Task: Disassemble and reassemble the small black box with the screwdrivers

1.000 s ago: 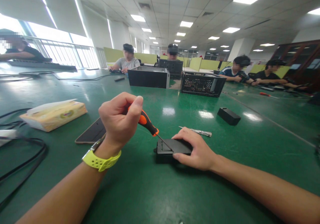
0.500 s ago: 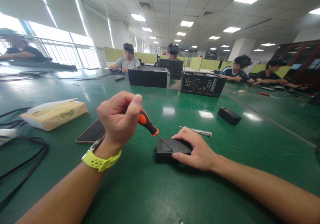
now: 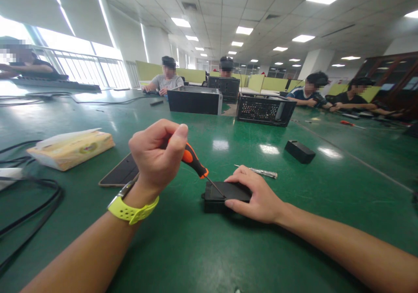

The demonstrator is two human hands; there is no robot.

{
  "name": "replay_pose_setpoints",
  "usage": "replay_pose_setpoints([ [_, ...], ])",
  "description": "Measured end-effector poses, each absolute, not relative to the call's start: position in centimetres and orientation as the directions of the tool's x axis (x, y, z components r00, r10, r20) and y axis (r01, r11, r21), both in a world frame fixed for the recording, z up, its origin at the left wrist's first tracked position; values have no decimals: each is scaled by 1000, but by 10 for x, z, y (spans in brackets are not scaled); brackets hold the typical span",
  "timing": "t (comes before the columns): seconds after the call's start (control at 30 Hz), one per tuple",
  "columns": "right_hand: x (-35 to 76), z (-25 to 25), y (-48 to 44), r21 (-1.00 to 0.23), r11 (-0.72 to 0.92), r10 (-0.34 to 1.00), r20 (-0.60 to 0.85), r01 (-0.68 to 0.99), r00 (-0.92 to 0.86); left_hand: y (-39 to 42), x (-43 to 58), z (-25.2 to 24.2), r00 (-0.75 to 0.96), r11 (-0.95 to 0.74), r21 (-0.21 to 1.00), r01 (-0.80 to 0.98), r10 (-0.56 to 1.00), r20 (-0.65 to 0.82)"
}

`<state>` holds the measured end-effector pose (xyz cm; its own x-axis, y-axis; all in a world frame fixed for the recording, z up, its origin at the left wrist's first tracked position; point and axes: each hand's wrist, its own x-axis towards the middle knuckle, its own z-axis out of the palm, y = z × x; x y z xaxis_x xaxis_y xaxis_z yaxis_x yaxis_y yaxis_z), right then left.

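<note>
My left hand (image 3: 159, 156) is wrapped round the handle of an orange and black screwdriver (image 3: 195, 161). Its thin metal shaft slants down to the right, and the tip meets the top face of a flat black box (image 3: 215, 203) near the front edge. On the box's right end, my right hand (image 3: 254, 195) grips it with the thumb in front and the fingers over the top and back, pressing it on the green table (image 3: 196, 254). Behind that hand lies a small clear-handled screwdriver (image 3: 263, 173).
A phone (image 3: 120, 172) and a tissue pack (image 3: 72, 148) lie left, with black cables (image 3: 48, 197) nearby. Another black block (image 3: 299, 151) sits to the right. Two computer cases (image 3: 196, 101) stand farther back. Several people work around the table, and an orange screwdriver (image 3: 348, 122) lies far right.
My left hand and the screwdriver handle have shifted very slightly to the right. The screwdriver tip, the black box and my right hand look unmoved.
</note>
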<state>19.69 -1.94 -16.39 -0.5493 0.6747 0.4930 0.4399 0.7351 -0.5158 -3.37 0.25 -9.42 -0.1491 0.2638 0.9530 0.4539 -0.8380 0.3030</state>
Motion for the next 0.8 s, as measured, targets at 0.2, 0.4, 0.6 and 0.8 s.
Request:
replay_pose_setpoints([
  [0.2,198,-165,-19,-515,738,672,496,437,-550,-1,-33,-94,-101,-843,240,482,219,970],
  [0.4,198,-164,-21,-510,732,680,506,451,-531,-7,-24,-67,122,-842,86,533,177,977],
  [0.6,199,-166,-21,-506,731,682,516,458,-518,-18,-1,-10,692,-902,-107,419,241,680],
  [0.8,200,-167,-19,-515,729,683,514,451,-519,-25,11,7,719,-901,157,404,419,555],
])
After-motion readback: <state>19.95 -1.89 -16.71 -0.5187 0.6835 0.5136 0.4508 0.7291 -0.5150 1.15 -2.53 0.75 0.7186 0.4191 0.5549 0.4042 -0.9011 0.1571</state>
